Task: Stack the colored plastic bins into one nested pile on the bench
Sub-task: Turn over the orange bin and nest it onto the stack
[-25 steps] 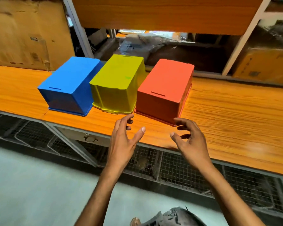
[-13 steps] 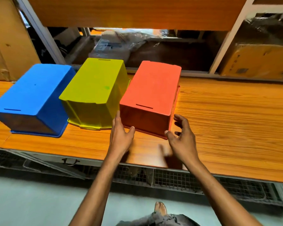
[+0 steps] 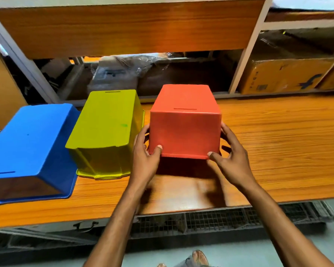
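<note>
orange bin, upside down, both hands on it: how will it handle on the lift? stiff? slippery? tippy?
Probably stiff: the orange bin keeps flat walls and crisp edges under the left hand and right hand. Likely light for its size, being thin moulded plastic with nothing visibly on it. Possibly slippery: the glossy walls taper towards the top, so palms could slide upward unless fingers catch the bottom rim.

Wooden bench (image 3: 278, 151), orange-brown grain, bare across its right half. Blue bin (image 3: 31, 147) sits upside down at the left, rim flat on the surface. Yellow-green bin (image 3: 106, 128) sits upside down just beside it, rim also on the wood. Orange bin (image 3: 185, 122) is inverted, its near edge raised above a shadow.
</note>
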The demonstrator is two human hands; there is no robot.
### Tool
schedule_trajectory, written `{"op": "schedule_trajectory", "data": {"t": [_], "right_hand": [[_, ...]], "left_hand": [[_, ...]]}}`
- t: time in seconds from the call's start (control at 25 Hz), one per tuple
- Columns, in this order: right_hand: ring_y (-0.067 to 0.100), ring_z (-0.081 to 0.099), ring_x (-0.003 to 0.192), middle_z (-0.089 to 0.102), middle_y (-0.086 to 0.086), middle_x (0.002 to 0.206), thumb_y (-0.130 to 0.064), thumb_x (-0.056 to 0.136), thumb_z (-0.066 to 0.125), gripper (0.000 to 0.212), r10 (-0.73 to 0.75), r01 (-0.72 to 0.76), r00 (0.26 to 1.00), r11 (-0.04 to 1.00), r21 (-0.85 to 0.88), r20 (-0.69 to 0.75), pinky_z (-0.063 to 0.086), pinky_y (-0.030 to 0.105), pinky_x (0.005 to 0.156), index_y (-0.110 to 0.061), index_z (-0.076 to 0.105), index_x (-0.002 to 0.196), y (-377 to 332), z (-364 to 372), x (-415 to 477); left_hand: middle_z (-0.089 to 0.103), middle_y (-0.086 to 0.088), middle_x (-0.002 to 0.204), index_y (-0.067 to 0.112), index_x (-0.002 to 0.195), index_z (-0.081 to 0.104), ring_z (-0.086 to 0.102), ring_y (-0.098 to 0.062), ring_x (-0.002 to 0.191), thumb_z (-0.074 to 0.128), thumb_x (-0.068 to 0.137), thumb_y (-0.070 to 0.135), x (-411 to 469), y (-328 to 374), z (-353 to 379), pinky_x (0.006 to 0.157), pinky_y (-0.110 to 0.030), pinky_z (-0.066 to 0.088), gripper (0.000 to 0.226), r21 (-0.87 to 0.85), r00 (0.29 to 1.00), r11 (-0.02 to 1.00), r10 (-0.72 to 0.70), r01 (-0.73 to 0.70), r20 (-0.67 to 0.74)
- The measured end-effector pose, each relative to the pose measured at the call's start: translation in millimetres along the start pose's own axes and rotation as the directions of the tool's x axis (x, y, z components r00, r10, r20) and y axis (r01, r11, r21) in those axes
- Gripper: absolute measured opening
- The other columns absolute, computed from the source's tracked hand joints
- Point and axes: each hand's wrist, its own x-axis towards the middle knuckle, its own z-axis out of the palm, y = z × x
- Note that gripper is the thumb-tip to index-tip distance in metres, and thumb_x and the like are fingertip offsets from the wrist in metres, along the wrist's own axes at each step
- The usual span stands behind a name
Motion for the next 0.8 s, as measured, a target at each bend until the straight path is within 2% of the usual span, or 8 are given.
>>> {"op": "schedule_trajectory", "data": {"t": [0.08, 0.16, 0.24, 0.32, 0.52, 0.68, 0.8], "right_hand": [[0.000, 0.046, 0.140, 0.043, -0.017, 0.158, -0.006, 0.087, 0.076, 0.093, -0.051, 0.052, 0.998, 0.998, 0.047, -0.031, 0.051, 0.040, 0.107, -0.041, 0.029, 0.159, -15, -12, 5], [-0.005, 0.047, 0.137, 0.045, -0.017, 0.156, -0.004, 0.088, 0.076, 0.089, -0.081, 0.085, 0.995, 0.994, 0.075, -0.065, 0.053, 0.040, 0.105, -0.037, 0.032, 0.159, -27, -21, 7], [-0.002, 0.047, 0.139, 0.046, -0.014, 0.156, -0.004, 0.089, 0.075, 0.087, -0.117, 0.124, 0.989, 0.989, 0.085, -0.085, 0.053, 0.043, 0.105, -0.037, 0.034, 0.158, -37, -30, 6], [0.001, 0.046, 0.141, 0.046, -0.012, 0.157, -0.006, 0.091, 0.074, 0.085, -0.162, 0.170, 0.982, 0.982, 0.082, -0.095, 0.052, 0.040, 0.106, -0.037, 0.033, 0.158, -49, -38, 5], [-0.004, 0.050, 0.134, 0.051, -0.015, 0.151, -0.019, 0.091, 0.076, 0.078, -0.225, 0.231, 0.970, 0.971, 0.061, -0.094, 0.050, 0.022, 0.102, -0.030, 0.037, 0.157, -76, -59, 5], [0.002, 0.062, 0.123, 0.066, -0.015, 0.133, -0.023, 0.104, 0.056, 0.038, -0.165, 0.251, 0.946, 0.919, 0.305, -0.280, 0.056, 0.026, 0.090, -0.025, 0.058, 0.142, -89, -73, 5], [0.005, 0.063, 0.125, 0.068, -0.013, 0.133, -0.023, 0.105, 0.054, 0.039, -0.147, 0.241, 0.950, 0.906, 0.347, -0.276, 0.056, 0.029, 0.098, -0.021, 0.057, 0.144, -91, -83, 7]], "left_hand": [[0.052, 0.000, 0.148, 0.030, 0.144, 0.050, 0.056, -0.013, 0.130, 0.063, 0.087, -0.004, 13, 12, -3, 0.103, -0.027, 0.051, 0.067, -0.059, 0.996, 0.995, 0.082, -0.081, 0.022], [0.052, -0.002, 0.148, 0.026, 0.146, 0.051, 0.058, -0.007, 0.127, 0.063, 0.088, -0.003, 21, 24, -6, 0.095, -0.018, 0.051, 0.066, -0.107, 0.991, 0.989, 0.114, -0.107, 0.064], [0.052, -0.001, 0.148, 0.025, 0.148, 0.050, 0.059, -0.006, 0.127, 0.064, 0.088, 0.003, 24, 36, -9, 0.094, -0.015, 0.050, 0.066, -0.143, 0.986, 0.981, 0.142, -0.128, 0.091], [0.051, 0.000, 0.150, 0.024, 0.150, 0.049, 0.058, -0.008, 0.129, 0.065, 0.090, 0.002, 27, 48, -12, 0.099, -0.020, 0.051, 0.066, -0.168, 0.980, 0.975, 0.164, -0.145, 0.110], [0.053, 0.001, 0.149, 0.027, 0.151, 0.047, 0.055, -0.011, 0.134, 0.065, 0.094, -0.003, 37, 78, -17, 0.105, -0.031, 0.051, 0.067, -0.207, 0.960, 0.955, 0.245, -0.215, 0.136], [0.055, 0.000, 0.146, 0.028, 0.147, 0.050, 0.055, -0.013, 0.134, 0.066, 0.093, -0.005, 28, 91, -5, 0.108, -0.043, 0.051, 0.066, -0.264, 0.949, 0.935, 0.281, -0.237, 0.145], [0.055, 0.001, 0.148, 0.028, 0.148, 0.051, 0.052, -0.013, 0.137, 0.066, 0.093, -0.004, 19, 95, 6, 0.110, -0.046, 0.049, 0.066, -0.294, 0.953, 0.929, 0.271, -0.223, 0.133]]}}
